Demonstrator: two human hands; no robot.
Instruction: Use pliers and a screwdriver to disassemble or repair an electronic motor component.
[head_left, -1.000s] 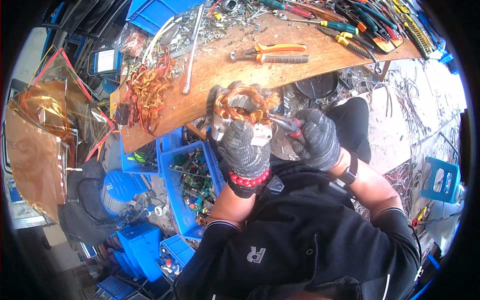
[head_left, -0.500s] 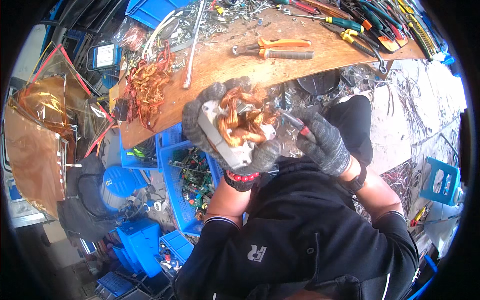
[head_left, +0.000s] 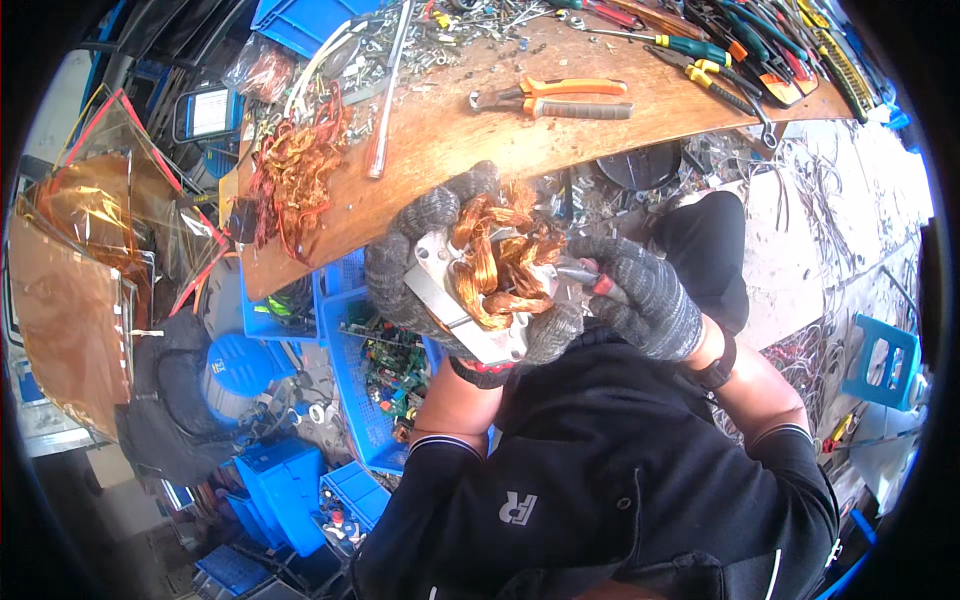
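Note:
In my gloved left hand [head_left: 415, 240] is a motor stator, a pale metal core [head_left: 465, 330] with thick loops of copper winding [head_left: 485, 270] bulging out. The fingers wrap round its far and left sides, and the thumb presses its near right corner. My gloved right hand [head_left: 648, 300] is closed round red-handled pliers [head_left: 606, 286]. Their metal tip meets the right edge of the winding; whether the jaws grip a wire is hidden. Both hands are above my lap, just off the near edge of the wooden bench [head_left: 440, 150].
Orange-handled pliers [head_left: 575, 98] lie on the bench. Pulled copper wire [head_left: 295, 180] heaps at its left end, near a metal rod [head_left: 385, 110] and scattered metal bits. More tools [head_left: 730, 70] crowd the far right. Below left stand blue crates [head_left: 350, 400]; a blue stool [head_left: 882, 362] is at right.
The stator has shifted slightly right and turned a little in my left hand. My right hand has lowered slightly, bringing the pliers' tip against the winding's right side.

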